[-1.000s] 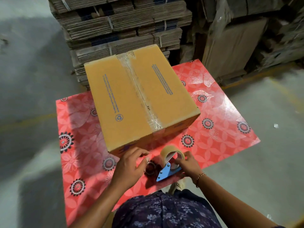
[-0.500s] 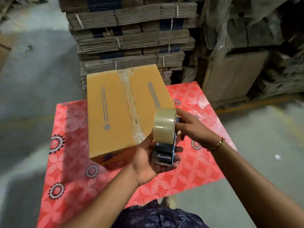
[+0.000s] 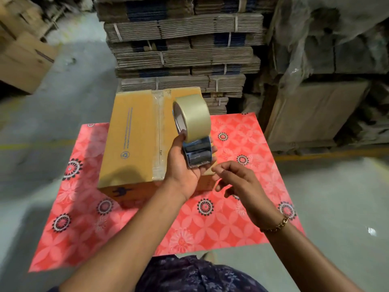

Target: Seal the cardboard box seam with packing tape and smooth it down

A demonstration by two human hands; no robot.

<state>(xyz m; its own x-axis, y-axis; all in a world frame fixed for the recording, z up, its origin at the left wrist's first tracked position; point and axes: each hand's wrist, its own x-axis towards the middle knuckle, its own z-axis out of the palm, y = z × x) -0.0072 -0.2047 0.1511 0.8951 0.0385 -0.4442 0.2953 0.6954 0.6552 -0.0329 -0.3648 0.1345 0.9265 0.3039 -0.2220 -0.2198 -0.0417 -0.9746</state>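
A closed yellow-brown cardboard box [image 3: 134, 140] stands on a red flowered table [image 3: 210, 224]. A strip of clear tape [image 3: 159, 131] runs along its top seam. My left hand [image 3: 183, 165] holds a blue tape dispenser [image 3: 197, 152] upright above the box's right part, with the roll of clear packing tape [image 3: 192, 116] on top and the toothed blade facing me. My right hand [image 3: 237, 182] hovers just right of the dispenser, fingers loosely curled, with its fingertips close to the blade and nothing seen in it.
Tied bundles of flattened cartons [image 3: 183, 51] are stacked right behind the table. More cardboard sheets and plastic-wrapped stacks [image 3: 315, 110] stand at the right, a carton [image 3: 23, 62] at the far left. Grey concrete floor lies around the table.
The dispenser went from the table's near edge up over the box, now in my left hand alone. My right hand let go of the roll and dropped below the blade.
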